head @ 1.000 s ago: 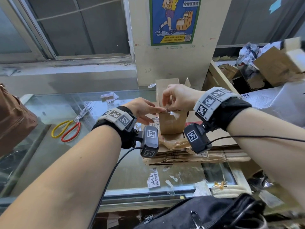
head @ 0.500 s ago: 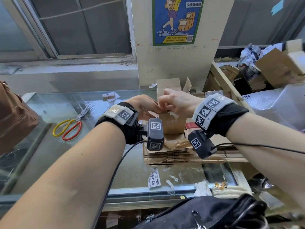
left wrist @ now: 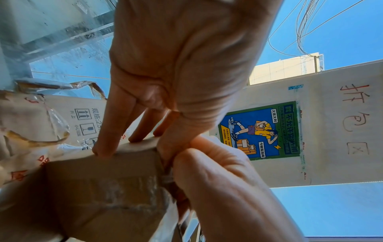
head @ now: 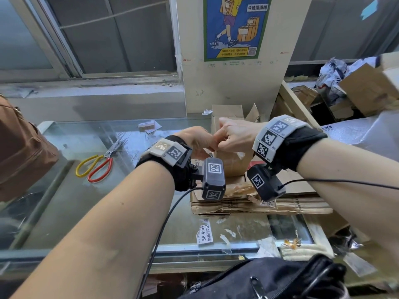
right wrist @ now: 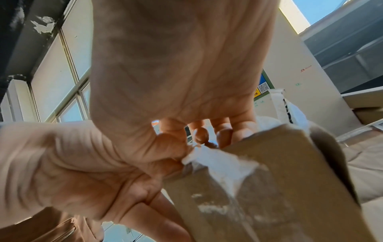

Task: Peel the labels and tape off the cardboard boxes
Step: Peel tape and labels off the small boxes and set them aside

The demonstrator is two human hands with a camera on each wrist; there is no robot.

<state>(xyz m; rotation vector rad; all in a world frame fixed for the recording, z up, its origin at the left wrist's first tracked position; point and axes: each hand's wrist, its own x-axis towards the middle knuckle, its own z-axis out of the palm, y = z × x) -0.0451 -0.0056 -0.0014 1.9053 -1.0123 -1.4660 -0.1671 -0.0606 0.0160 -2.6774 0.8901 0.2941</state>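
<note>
A small brown cardboard box [head: 234, 164] stands upright on a stack of flattened cardboard [head: 287, 205]. My left hand [head: 209, 145] holds the box's top left corner, its fingers [left wrist: 103, 144] laid over the top edge and the thumb against the near face. Right beside it, my right hand [head: 219, 143] pinches a torn white label [right wrist: 225, 165] at that same corner, thumb and forefinger closed on its lifted tip. White paper residue and clear tape [left wrist: 124, 190] still cling to the near face of the box [right wrist: 279, 188]. The two hands touch each other.
Red and yellow scissors [head: 97, 167] lie on the glass counter [head: 71, 203] to the left, near a brown bag [head: 19, 152]. A peeled label [head: 205, 233] and scraps lie in front. A black bag [head: 269, 279] sits below. Piled boxes [head: 367, 91] fill the right.
My left hand has moved right and up against the right hand at the box's top corner. The right hand has sunk slightly onto that corner.
</note>
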